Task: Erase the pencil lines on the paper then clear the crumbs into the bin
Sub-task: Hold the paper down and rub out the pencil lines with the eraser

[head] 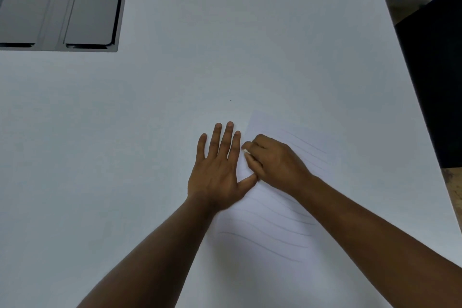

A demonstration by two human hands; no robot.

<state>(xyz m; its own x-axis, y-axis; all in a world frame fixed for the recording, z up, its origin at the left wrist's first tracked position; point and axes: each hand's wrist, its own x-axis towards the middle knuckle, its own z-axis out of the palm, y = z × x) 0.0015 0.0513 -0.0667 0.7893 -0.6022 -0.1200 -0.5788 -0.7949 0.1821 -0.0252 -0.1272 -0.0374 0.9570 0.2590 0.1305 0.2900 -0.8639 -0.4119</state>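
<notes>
— From the head camera, what's going on at the lower middle of the frame?

— The left hand (220,170) lies flat, fingers spread, pinning the left edge of the paper (272,222) to the white table (150,132). The right hand (272,160) is curled tight on a small white eraser (246,151), just beside the left fingers.

— Much done?

— Hardly, I'd say. Wavy pencil lines (270,215) cover the sheet below the hands, fainter ones above right. I see no crumbs and no bin.
</notes>
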